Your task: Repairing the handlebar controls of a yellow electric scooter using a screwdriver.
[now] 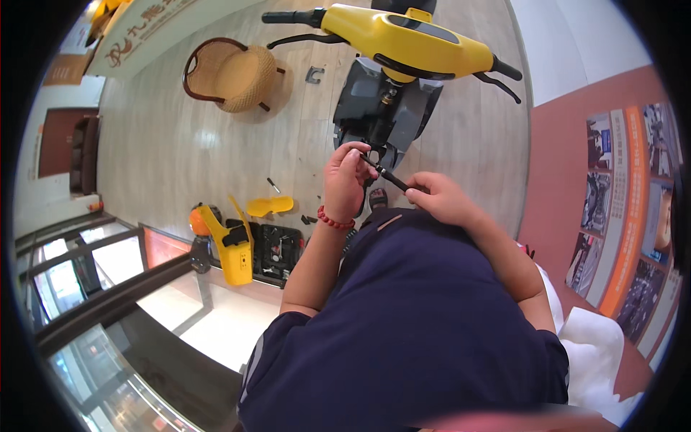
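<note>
In the head view my left hand, with a red bead bracelet at the wrist, pinches the front end of a slim black tool, apparently a screwdriver. My right hand grips that tool's rear end. Both hands are just in front of a yellow scooter's dark lower body. Above it are the yellow handlebar housing and black grips. Whatever small part lies at the tool's tip is too small to make out.
A wicker chair stands back left. On the floor lie a yellow panel, a smaller yellow piece, an open black toolbox and an orange helmet-like object. Glass-topped furniture is left; a poster wall is right.
</note>
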`<move>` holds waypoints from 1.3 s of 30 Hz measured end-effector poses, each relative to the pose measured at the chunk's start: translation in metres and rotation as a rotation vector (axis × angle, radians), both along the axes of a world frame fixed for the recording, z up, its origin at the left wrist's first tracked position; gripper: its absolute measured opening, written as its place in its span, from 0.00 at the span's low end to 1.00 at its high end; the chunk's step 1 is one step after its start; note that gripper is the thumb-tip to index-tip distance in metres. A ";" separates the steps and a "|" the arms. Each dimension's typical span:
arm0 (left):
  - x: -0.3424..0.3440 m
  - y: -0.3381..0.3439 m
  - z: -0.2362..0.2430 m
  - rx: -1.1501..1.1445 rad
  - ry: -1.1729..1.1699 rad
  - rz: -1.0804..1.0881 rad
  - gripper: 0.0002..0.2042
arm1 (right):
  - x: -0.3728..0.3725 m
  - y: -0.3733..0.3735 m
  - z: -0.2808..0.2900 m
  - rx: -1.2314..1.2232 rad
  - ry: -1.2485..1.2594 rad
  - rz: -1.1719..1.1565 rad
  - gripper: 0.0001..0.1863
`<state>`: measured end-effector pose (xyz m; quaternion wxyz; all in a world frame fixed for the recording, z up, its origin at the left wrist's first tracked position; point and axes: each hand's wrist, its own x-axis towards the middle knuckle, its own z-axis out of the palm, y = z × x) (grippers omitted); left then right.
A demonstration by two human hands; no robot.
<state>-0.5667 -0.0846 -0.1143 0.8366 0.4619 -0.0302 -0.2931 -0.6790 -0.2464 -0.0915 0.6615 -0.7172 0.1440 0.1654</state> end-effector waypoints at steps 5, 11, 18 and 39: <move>0.001 0.013 -0.009 0.003 0.017 0.024 0.09 | 0.006 0.007 -0.011 -0.008 0.015 0.042 0.12; 0.007 0.026 -0.015 -0.003 0.030 -0.006 0.09 | 0.012 0.019 -0.011 0.056 0.088 0.012 0.12; 0.019 0.026 -0.009 0.030 0.034 -0.064 0.10 | 0.015 0.025 -0.016 0.030 0.059 -0.029 0.11; 0.036 -0.032 0.026 -0.105 -0.085 -0.361 0.10 | 0.000 0.008 -0.018 0.136 -0.199 -0.342 0.11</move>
